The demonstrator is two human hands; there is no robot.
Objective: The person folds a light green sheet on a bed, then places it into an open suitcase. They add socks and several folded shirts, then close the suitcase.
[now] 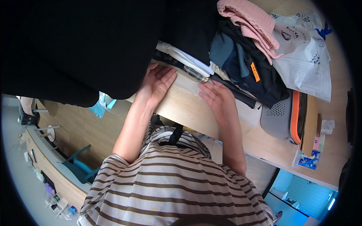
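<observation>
A stack of folded clothes (184,62), with white, plaid and dark layers, lies on the wooden table (184,103) in front of me. My left hand (156,82) is at the stack's near left edge, palm turned up and fingers stretched out. My right hand (215,94) is at the near right corner of the stack, fingers apart and holding nothing. Large black cloth (102,45) fills the upper left and hangs past the table's edge, close to my left fingertips. Whether that cloth is one piece with the dark top of the stack I cannot tell.
At the right lie dark and teal garments (245,64) with an orange tag, a pink knitted cloth (252,24) and a white plastic bag (301,56). A grey case with orange trim (279,116) stands nearer. A teal chair (77,165) and a counter (49,162) are at the left.
</observation>
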